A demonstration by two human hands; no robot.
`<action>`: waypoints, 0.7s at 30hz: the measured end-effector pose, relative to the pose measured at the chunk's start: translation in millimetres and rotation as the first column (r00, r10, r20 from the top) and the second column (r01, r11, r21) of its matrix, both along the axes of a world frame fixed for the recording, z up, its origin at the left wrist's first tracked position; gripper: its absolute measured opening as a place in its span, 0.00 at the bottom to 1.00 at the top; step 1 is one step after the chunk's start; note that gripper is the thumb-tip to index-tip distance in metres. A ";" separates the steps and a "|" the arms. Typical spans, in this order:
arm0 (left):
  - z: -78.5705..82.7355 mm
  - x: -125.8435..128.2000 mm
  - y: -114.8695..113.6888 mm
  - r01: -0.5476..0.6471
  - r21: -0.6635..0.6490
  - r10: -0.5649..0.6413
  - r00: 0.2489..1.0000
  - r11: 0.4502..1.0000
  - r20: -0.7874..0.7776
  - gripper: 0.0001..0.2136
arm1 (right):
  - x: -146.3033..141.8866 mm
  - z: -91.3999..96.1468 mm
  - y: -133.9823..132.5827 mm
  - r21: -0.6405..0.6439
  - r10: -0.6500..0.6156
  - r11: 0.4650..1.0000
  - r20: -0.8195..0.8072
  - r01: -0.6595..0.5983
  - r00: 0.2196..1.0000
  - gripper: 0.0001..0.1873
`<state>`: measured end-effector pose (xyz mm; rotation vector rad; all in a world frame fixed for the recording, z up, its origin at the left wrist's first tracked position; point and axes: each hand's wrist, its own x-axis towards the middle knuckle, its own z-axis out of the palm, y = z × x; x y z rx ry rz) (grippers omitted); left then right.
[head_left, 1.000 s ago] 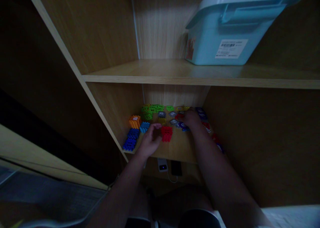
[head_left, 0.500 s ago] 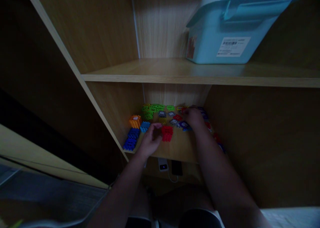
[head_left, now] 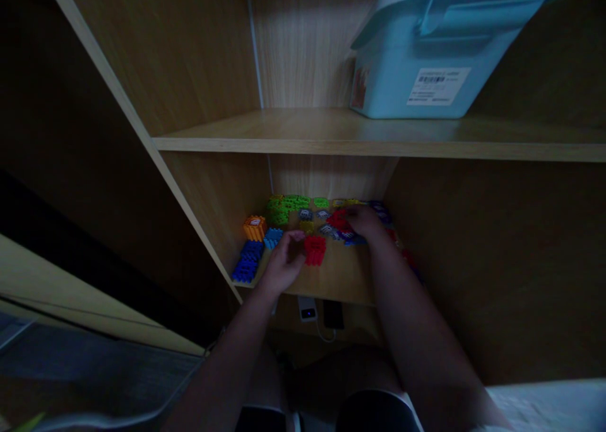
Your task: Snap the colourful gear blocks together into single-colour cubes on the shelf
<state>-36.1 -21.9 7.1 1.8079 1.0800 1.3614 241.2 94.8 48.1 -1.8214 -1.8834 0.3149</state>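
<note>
Two bare hands reach into the lower bay of a wooden shelf unit in the dim head view, and a small red block stack (head_left: 315, 250) standing near the front edge of the lower shelf board (head_left: 338, 283) serves as the landmark.

The left hand (head_left: 284, 264) lies just left of the red block stack. It is curved in a loose C, with its fingers (head_left: 297, 235) at the stack's upper left corner, and it is not closed around anything.

The right hand (head_left: 368, 223) is behind and to the right of the stack, palm down. Its fingertips meet a flat red piece (head_left: 338, 219); the poor light hides whether they actually pinch it.

Left of the stack sit a light blue piece (head_left: 273, 237), an orange block (head_left: 254, 227) and dark blue blocks (head_left: 247, 264). Behind the stack, by the back wall, lie green pieces (head_left: 286, 206). Purple pieces (head_left: 381, 212) lie behind it to the right, beyond the right hand.

Below the stack, under the board, are a white charger (head_left: 307, 309) and a black device (head_left: 333, 315).

High above the stack and to the right, a pale blue storage box (head_left: 421, 53) with a white label (head_left: 438, 84) rests on the upper shelf (head_left: 303, 132).
</note>
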 end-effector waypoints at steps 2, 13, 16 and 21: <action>-0.5 0.5 0.4 -0.005 0.001 0.005 1.000 1.000 0.002 0.17 | 1.9 0.2 -0.2 -0.024 0.008 1.000 -0.035 -0.009 0.999 0.15; 4.9 -0.8 -1.0 0.000 -0.019 0.000 1.000 1.000 0.014 0.13 | -5.5 -0.7 -9.6 0.224 0.097 0.974 -0.283 -0.032 0.954 0.14; 7.0 -0.6 -2.8 0.013 -0.037 -0.012 1.000 0.999 0.022 0.13 | -9.5 -4.1 -23.2 0.273 0.170 0.960 -0.366 -0.069 0.915 0.12; 12.0 1.6 -9.2 0.005 -0.010 -0.005 1.000 1.000 0.009 0.18 | -18.3 -13.4 -56.6 0.411 0.373 0.895 -0.471 -0.176 0.799 0.10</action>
